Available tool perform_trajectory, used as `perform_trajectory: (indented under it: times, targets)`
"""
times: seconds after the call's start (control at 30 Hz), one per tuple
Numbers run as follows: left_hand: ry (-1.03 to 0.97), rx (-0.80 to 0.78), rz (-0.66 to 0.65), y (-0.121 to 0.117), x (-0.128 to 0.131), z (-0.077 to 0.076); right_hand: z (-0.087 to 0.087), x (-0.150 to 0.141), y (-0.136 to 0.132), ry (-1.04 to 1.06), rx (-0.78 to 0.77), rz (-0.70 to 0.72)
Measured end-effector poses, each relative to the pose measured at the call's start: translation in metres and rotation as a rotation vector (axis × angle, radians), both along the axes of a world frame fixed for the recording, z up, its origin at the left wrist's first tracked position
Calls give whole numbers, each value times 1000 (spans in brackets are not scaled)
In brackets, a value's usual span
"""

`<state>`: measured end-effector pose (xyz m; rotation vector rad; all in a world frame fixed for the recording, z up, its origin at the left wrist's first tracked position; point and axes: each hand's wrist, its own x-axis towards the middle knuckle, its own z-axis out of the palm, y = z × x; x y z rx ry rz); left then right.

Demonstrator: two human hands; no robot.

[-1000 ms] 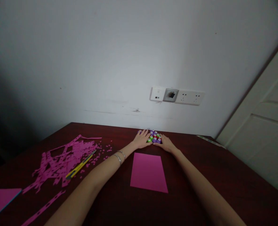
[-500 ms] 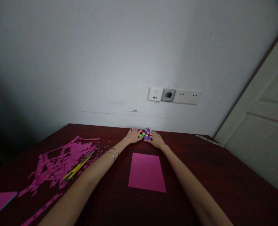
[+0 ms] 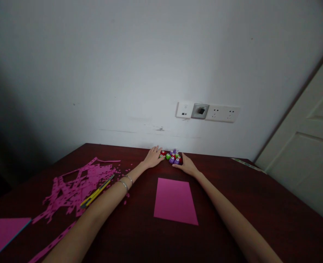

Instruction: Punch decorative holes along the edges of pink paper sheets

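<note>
- Tabletop point(image 3: 221, 193), dark red
- Pink rectangular paper sheet point(image 3: 175, 201)
- Left hand point(image 3: 152, 158) and right hand point(image 3: 188, 165), both spread (contact is too small to tell)
- Small rounded purple, green, red pieces point(image 3: 172, 160) sit between them, near the back

Two silver-toned bracelets point(image 3: 125, 185) circle your left wrist point(image 3: 136, 173), worn as separate loops with a narrow strip between them. The loop nearer your left grip point(image 3: 152, 158) sits just beside its companion, each band slim and rounded, the finer detail too small to tell. Your left forearm point(image 3: 106, 207) and right forearm point(image 3: 224, 204) are bare, both slender and tapering toward the wrist.
</note>
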<state>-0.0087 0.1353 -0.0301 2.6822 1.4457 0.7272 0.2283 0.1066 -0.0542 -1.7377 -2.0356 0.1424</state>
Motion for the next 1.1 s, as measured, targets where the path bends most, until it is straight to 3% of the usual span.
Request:
perform_trajectory:
  times: [0.17,0.27,0.37,0.53,0.8,1.1]
  targets:
    - [-437,96,-35,-18,4,-9,-13,14,-18,-15,23,-5]
    - [-650,40,50,-28,9,-16,-21,18,-27,-34,52,-6]
    - [-726,-27,163,-34,12,-22,-24,18,-30,-48,83,-11]
    - [-628,-83,231,-36,1,-25,-23,21,-29,-71,114,11]
    - [-239,-98,319,-25,-35,-17,-23,23,-30,-121,136,35]
    - [42,-80,374,-30,-34,-28,-24,22,-29,-163,162,39]
